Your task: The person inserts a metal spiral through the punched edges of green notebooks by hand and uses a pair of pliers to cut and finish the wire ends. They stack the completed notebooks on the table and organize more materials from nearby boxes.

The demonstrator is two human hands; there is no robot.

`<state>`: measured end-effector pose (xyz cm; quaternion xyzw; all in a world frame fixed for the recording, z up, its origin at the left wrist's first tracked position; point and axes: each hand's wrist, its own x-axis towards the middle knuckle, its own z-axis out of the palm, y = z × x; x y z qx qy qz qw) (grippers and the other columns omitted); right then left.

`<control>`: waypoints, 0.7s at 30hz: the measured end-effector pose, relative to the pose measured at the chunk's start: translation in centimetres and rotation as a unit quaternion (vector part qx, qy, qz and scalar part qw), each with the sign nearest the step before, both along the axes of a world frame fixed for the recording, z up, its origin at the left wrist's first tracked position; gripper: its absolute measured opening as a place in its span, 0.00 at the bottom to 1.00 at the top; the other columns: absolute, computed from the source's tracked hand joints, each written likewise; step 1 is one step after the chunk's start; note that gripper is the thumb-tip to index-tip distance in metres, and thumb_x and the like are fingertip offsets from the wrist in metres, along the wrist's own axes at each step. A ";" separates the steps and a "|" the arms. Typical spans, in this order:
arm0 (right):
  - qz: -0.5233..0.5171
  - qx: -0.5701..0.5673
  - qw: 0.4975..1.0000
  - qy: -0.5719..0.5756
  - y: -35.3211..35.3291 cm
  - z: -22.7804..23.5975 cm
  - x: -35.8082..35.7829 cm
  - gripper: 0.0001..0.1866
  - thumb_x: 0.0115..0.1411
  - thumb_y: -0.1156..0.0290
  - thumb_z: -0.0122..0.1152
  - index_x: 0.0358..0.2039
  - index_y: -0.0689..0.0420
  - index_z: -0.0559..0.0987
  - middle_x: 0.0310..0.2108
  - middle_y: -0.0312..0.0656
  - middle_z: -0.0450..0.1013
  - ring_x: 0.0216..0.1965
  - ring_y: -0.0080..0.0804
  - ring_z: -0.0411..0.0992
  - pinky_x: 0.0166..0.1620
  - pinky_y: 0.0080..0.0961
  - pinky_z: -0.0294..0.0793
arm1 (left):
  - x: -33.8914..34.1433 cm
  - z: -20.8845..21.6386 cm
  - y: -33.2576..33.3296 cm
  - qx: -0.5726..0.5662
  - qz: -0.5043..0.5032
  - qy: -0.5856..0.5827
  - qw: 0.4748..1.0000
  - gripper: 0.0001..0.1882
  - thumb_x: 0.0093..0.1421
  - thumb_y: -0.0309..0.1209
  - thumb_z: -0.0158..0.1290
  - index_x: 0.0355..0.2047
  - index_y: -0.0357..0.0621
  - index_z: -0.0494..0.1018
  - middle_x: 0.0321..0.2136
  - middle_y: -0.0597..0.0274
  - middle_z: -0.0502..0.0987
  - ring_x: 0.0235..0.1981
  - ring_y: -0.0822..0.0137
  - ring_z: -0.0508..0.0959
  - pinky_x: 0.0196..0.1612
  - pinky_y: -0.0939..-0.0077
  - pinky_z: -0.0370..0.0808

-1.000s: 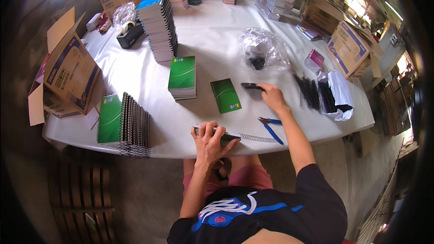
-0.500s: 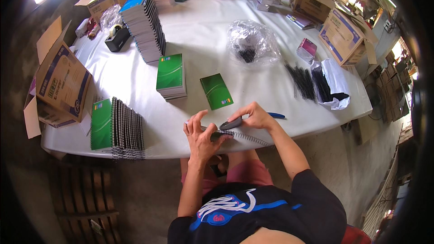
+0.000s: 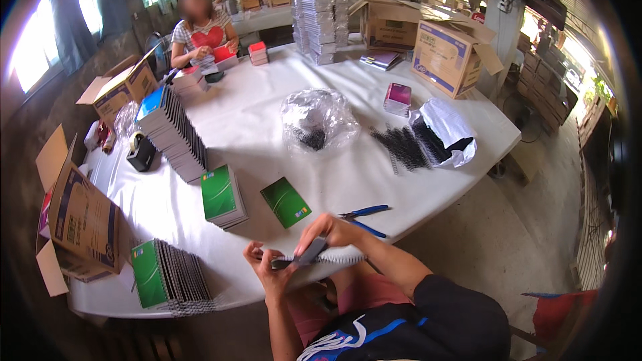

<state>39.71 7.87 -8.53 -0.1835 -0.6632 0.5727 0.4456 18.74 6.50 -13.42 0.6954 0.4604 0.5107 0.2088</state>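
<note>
At the near edge of the white table (image 3: pixel 254 127), both my hands hold a stack of notebook pages (image 3: pixel 338 256). My left hand (image 3: pixel 269 269) grips its left end. My right hand (image 3: pixel 326 233) pinches a dark spiral binding coil (image 3: pixel 309 253) against the pages. Blue-handled pliers (image 3: pixel 363 217) lie on the table just right of my right hand. A loose green cover (image 3: pixel 285 201) and a short pile of green notebooks (image 3: pixel 223 195) sit just beyond my hands.
A row of bound green notebooks (image 3: pixel 170 281) stands at the near left, a tall fanned stack (image 3: pixel 175 135) farther back. Black coils (image 3: pixel 401 147), a clear plastic bag (image 3: pixel 317 120) and cardboard boxes (image 3: pixel 80 220) surround the table. Another person (image 3: pixel 200 30) works at the far side.
My right hand left the coils at the right and came back to the pages with a coil. The pages now sit lifted between both hands at the table's edge.
</note>
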 end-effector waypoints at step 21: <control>-0.096 0.066 0.967 -0.226 3.0 0.0 -3.6 0.18 0.40 0.84 0.59 0.34 0.57 0.82 0.29 0.44 0.78 0.29 0.23 0.75 0.34 0.20 0.72 | 0.1 -2.1 1.4 -0.041 -0.057 -0.180 0.981 0.55 0.17 0.51 0.73 0.40 0.43 0.51 0.38 0.64 0.53 0.40 0.67 0.59 0.48 0.75 0.58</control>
